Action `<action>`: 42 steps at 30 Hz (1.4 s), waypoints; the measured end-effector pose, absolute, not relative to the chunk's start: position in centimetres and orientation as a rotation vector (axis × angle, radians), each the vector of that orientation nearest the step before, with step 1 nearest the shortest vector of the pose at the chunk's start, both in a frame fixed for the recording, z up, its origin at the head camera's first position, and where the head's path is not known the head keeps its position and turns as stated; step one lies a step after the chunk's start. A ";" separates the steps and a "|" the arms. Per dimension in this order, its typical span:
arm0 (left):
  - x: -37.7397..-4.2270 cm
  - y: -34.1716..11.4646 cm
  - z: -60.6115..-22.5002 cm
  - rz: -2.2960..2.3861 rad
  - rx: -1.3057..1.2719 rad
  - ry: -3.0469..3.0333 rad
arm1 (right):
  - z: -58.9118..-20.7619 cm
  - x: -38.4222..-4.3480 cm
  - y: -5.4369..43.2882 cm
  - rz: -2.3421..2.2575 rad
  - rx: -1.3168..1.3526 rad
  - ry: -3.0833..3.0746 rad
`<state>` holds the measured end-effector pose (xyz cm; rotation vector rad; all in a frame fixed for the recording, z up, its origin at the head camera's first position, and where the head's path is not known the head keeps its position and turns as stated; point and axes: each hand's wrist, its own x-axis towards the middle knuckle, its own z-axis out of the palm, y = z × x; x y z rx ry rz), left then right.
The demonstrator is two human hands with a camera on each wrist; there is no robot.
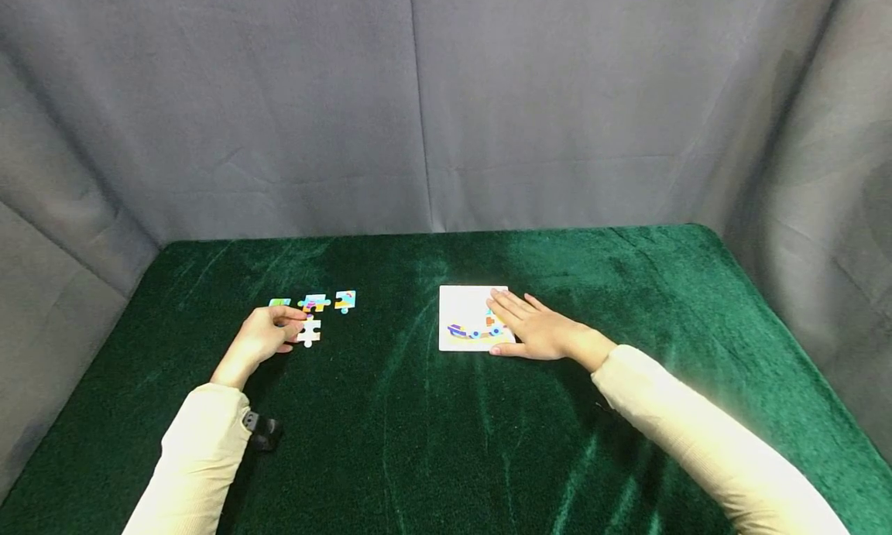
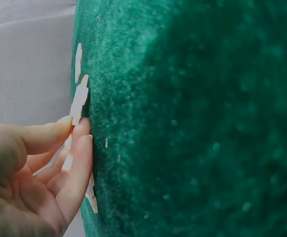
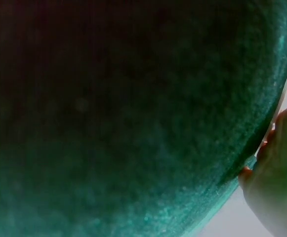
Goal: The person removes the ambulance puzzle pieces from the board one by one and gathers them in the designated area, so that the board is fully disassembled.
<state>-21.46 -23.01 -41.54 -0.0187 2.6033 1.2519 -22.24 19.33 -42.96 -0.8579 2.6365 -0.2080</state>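
Observation:
My left hand [image 1: 262,335] pinches a mostly white jigsaw puzzle piece [image 1: 310,331] between thumb and fingertips. In the left wrist view that puzzle piece [image 2: 79,102] is seen nearly edge-on, tilted close over the green cloth. Just beyond the hand lie a pink-and-yellow piece [image 1: 315,300], a blue-and-orange piece [image 1: 344,300] and a green piece [image 1: 280,303], partly hidden by the fingers. My right hand [image 1: 540,334] rests with straight fingers across the right side of a white square puzzle board [image 1: 460,303]. A purple, yellow and blue picture shows along the board's lower part; the fingers cover some of it.
Green velvety cloth [image 1: 390,411] covers the table, with bare cloth between the loose pieces and the board. Grey curtains [image 1: 279,117] hang behind the table and at both sides. A small black device [image 1: 263,431] sits at the left wrist.

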 end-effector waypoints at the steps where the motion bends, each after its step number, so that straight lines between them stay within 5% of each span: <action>1: -21.5 -23.0 -41.6 1.241 -0.019 2.611 | -42.9 -22.2 19.3 -0.206 -0.856 2.636; 42: -22.0 -22.4 -41.0 1.181 -0.025 2.761 | -43.0 -22.2 19.4 -0.229 -0.862 2.665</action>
